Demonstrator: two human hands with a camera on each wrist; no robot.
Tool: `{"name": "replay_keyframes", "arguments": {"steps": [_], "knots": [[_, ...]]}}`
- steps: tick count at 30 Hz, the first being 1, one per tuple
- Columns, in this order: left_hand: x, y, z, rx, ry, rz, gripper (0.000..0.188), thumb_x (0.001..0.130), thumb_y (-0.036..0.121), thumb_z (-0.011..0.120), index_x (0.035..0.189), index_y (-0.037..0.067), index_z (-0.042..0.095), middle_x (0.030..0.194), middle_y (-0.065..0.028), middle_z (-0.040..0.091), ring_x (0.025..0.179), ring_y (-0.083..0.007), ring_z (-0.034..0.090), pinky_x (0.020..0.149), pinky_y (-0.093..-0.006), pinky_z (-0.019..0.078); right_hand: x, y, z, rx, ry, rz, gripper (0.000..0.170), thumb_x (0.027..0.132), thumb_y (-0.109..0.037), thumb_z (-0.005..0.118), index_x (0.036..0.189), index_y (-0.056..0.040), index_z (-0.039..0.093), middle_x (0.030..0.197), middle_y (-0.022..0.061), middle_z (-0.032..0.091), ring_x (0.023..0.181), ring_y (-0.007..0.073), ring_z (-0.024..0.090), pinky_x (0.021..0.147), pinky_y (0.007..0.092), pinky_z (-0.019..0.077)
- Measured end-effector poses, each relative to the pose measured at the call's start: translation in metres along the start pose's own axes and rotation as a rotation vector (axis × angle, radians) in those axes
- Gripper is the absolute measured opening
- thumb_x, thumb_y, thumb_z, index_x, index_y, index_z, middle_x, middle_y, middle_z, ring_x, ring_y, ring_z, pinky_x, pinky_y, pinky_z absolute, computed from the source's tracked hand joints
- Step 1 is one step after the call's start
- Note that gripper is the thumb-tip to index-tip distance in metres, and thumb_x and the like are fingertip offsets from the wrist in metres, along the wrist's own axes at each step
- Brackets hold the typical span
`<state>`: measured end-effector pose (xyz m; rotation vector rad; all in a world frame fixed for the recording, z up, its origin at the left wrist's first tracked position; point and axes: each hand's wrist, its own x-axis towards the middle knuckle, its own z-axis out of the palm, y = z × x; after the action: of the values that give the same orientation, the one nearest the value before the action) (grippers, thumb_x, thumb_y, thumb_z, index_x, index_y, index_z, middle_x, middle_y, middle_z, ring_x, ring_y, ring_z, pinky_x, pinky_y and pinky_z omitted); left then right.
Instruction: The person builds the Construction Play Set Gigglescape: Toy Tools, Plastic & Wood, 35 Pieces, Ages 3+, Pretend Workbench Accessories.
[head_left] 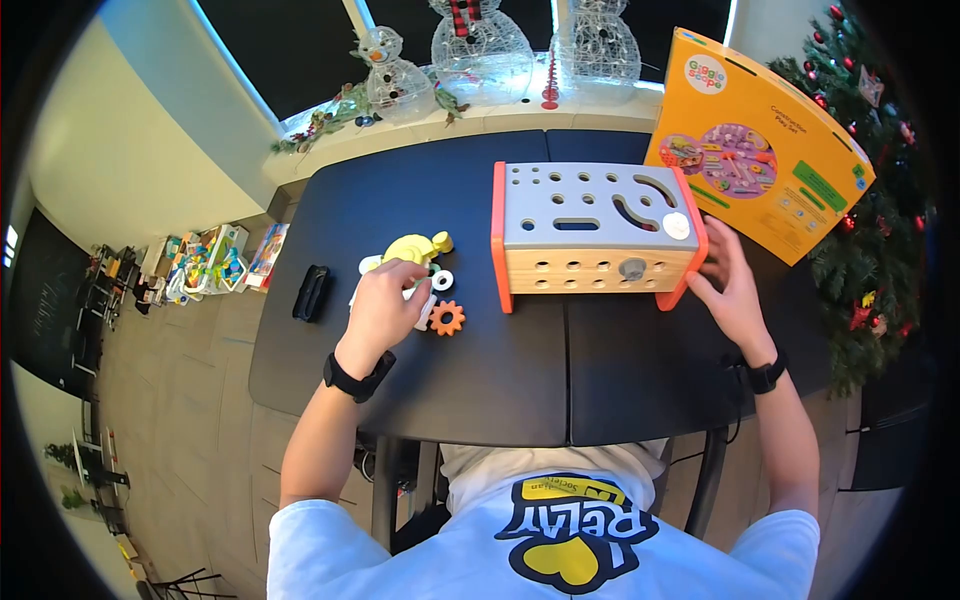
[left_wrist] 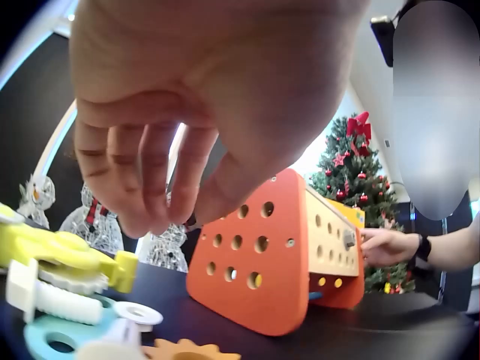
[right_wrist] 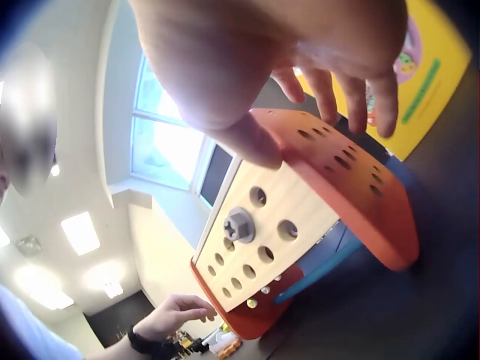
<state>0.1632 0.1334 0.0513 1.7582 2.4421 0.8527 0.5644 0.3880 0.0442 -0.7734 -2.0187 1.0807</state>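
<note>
My left hand [head_left: 383, 312] hovers over loose toy parts at the left, fingers bent and tips close together; whether they pinch something small is unclear. Beneath and beside it are a yellow piece [head_left: 408, 247], a white ring [head_left: 442, 281] and an orange gear [head_left: 447, 318]. In the left wrist view a white screw [left_wrist: 69, 304] lies among the parts, below the left hand [left_wrist: 210, 75]. A toy workbench [head_left: 600, 215] with red side panels stands upright. My right hand [head_left: 738, 305] is at its right panel, the thumb touching the panel edge [right_wrist: 300, 161] and the other fingers spread.
A black case [head_left: 311, 293] lies on the dark table [head_left: 480, 390] left of the parts. Behind the workbench's right side stands a large yellow box [head_left: 800, 150]. A decorated tree [head_left: 870, 270] is at the right, and wire snowmen [head_left: 482, 60] line the window ledge.
</note>
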Motion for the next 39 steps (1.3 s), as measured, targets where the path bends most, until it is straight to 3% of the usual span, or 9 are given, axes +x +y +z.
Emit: {"name": "replay_keyframes", "arguments": {"steps": [5, 8, 11, 14, 18, 21, 24, 28, 39], "knots": [[-0.015, -0.009, 0.009, 0.239, -0.122, -0.119, 0.030, 0.085, 0.028, 0.081, 0.094, 0.000, 0.074, 0.080, -0.0187, 0.074, 0.077, -0.0342, 0.075, 0.073, -0.0436, 0.0597, -0.007, -0.059, 0.025, -0.441, 0.222, -0.483, 0.057, 0.080, 0.003, 0.067, 0.135, -0.0050, 0.055, 0.135, 0.0181, 0.061, 0.119, 0.0358, 0.060, 0.096, 0.0427, 0.0488], [-0.020, -0.010, 0.013, 0.276, -0.218, -0.146, 0.029, 0.084, 0.026, 0.080, 0.090, -0.001, 0.072, 0.079, -0.0223, 0.073, 0.077, -0.0382, 0.074, 0.074, -0.0470, 0.0601, -0.013, -0.078, 0.051, -0.414, 0.148, -0.678, 0.049, 0.078, 0.005, 0.067, 0.126, -0.0037, 0.061, 0.126, 0.0180, 0.063, 0.116, 0.0363, 0.060, 0.097, 0.0430, 0.0493], [-0.027, -0.010, 0.015, 0.282, -0.248, -0.138, 0.024, 0.082, 0.021, 0.078, 0.088, -0.001, 0.071, 0.078, -0.0231, 0.072, 0.077, -0.0396, 0.073, 0.074, -0.0478, 0.0600, -0.016, -0.094, 0.090, -0.339, -0.175, -0.718, 0.031, 0.079, -0.001, 0.070, 0.110, -0.0028, 0.067, 0.111, 0.0140, 0.068, 0.101, 0.0345, 0.068, 0.089, 0.0428, 0.0557], [-0.033, -0.009, 0.016, 0.271, -0.227, -0.117, 0.019, 0.081, 0.017, 0.075, 0.088, 0.000, 0.070, 0.078, -0.0230, 0.072, 0.076, -0.0404, 0.073, 0.074, -0.0488, 0.0597, -0.012, -0.097, 0.138, -0.280, -0.489, -0.673, 0.021, 0.090, -0.013, 0.069, 0.107, -0.0010, 0.067, 0.104, 0.0133, 0.066, 0.098, 0.0320, 0.068, 0.084, 0.0418, 0.0574], [-0.042, -0.009, 0.015, 0.239, -0.199, -0.141, 0.023, 0.080, 0.019, 0.080, 0.091, 0.001, 0.071, 0.081, -0.0218, 0.073, 0.079, -0.0397, 0.073, 0.076, -0.0484, 0.0587, -0.006, -0.079, 0.205, -0.397, -0.711, -0.585, 0.040, 0.094, -0.018, 0.066, 0.128, 0.0019, 0.063, 0.118, 0.0175, 0.064, 0.110, 0.0333, 0.065, 0.094, 0.0425, 0.0565], [-0.049, -0.012, 0.014, 0.218, -0.192, -0.145, 0.028, 0.076, 0.019, 0.086, 0.093, 0.002, 0.073, 0.082, -0.0200, 0.074, 0.081, -0.0387, 0.073, 0.076, -0.0467, 0.0579, -0.003, -0.076, 0.245, -0.440, -0.618, -0.615, 0.050, 0.092, -0.020, 0.069, 0.133, 0.0067, 0.059, 0.122, 0.0195, 0.064, 0.113, 0.0345, 0.063, 0.096, 0.0429, 0.0556], [-0.054, -0.013, 0.010, 0.237, -0.182, -0.135, 0.026, 0.077, 0.016, 0.085, 0.095, 0.001, 0.074, 0.083, -0.0187, 0.074, 0.080, -0.0362, 0.073, 0.075, -0.0450, 0.0582, 0.006, -0.068, 0.276, -0.550, -0.532, -0.557, 0.042, 0.091, -0.019, 0.069, 0.124, 0.0049, 0.062, 0.120, 0.0179, 0.067, 0.114, 0.0339, 0.062, 0.094, 0.0447, 0.0551], [-0.054, -0.019, 0.004, 0.042, -0.101, -0.098, 0.027, 0.080, 0.016, 0.084, 0.099, -0.001, 0.076, 0.087, -0.0152, 0.074, 0.075, -0.0293, 0.073, 0.073, -0.0399, 0.0580, 0.017, -0.065, 0.289, -0.658, -0.710, -0.488, 0.056, 0.092, -0.022, 0.073, 0.134, 0.0116, 0.057, 0.121, 0.0195, 0.065, 0.113, 0.0334, 0.062, 0.095, 0.0431, 0.0544], [-0.057, 0.030, -0.025, -0.239, -0.151, -0.082, 0.032, 0.074, 0.008, 0.090, 0.102, 0.000, 0.078, 0.090, -0.0087, 0.071, 0.071, -0.0174, 0.072, 0.067, -0.0295, 0.0579, 0.015, -0.070, 0.264, -0.136, -0.738, -0.330, 0.040, 0.087, -0.003, 0.077, 0.124, -0.0013, 0.062, 0.121, 0.0171, 0.058, 0.108, 0.0357, 0.066, 0.090, 0.0446, 0.0566]]}}
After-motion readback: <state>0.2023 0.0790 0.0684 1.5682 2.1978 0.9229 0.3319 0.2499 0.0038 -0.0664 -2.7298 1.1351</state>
